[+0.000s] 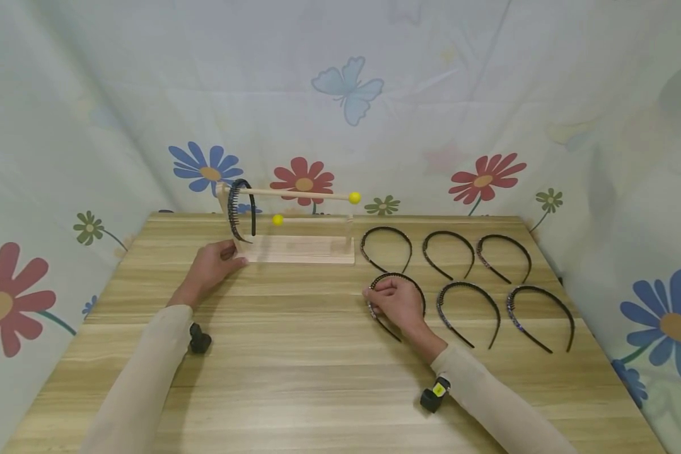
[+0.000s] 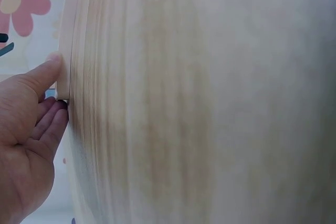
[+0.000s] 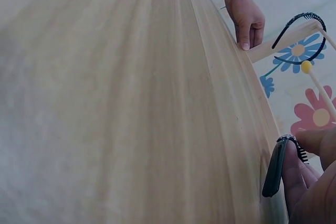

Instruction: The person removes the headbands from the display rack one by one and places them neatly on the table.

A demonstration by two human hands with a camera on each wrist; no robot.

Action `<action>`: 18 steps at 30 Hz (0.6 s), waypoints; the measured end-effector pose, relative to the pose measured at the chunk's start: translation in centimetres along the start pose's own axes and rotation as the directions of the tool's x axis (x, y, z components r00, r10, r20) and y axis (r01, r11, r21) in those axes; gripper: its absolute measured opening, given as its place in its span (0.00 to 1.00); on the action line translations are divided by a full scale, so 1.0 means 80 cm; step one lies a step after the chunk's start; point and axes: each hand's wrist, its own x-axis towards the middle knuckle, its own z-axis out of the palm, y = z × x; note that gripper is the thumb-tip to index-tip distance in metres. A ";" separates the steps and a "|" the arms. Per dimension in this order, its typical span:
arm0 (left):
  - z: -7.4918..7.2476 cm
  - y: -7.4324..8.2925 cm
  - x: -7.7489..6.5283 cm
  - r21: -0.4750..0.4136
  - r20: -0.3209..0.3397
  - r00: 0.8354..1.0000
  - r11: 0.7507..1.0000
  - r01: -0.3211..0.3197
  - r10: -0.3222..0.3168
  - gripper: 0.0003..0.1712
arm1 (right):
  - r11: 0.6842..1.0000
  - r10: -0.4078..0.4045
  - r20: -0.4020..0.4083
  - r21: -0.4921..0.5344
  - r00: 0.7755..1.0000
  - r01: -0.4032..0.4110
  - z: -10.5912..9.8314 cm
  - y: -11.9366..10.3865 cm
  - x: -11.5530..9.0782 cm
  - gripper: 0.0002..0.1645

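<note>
My left hand (image 1: pixel 212 271) holds the left end of a wooden stand (image 1: pixel 301 251), its thumb along the front corner of the base in the left wrist view. Two wooden rods with yellow ball tips run sideways on the stand, one higher than the other. A black toothed headband (image 1: pixel 234 214) hangs at the left end of the upper rod. To the right of the stand, my right hand (image 1: pixel 400 306) pinches the left side of another black headband (image 3: pixel 275 169) between thumb and fingers; part of its band is hidden by the hand.
Several more dark headbands lie in two rows on the right of the wood-grain table (image 1: pixel 295 378), one of them a headband (image 1: pixel 513 238) in the back row. Behind the table hangs a flower-printed cloth (image 1: pixel 250 94). Black cameras sit on both wrists.
</note>
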 end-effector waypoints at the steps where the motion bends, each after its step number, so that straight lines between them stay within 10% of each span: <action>1: 0.000 0.000 0.000 0.001 -0.002 1.000 1.000 0.002 -0.002 0.39 | 1.000 0.003 0.002 0.003 1.000 -0.003 0.000 0.001 0.000 0.17; 18: -0.001 0.001 -0.001 0.003 -0.006 1.000 1.000 -0.001 0.001 0.39 | 0.999 0.029 0.044 0.034 0.999 -0.031 -0.004 -0.001 -0.003 0.12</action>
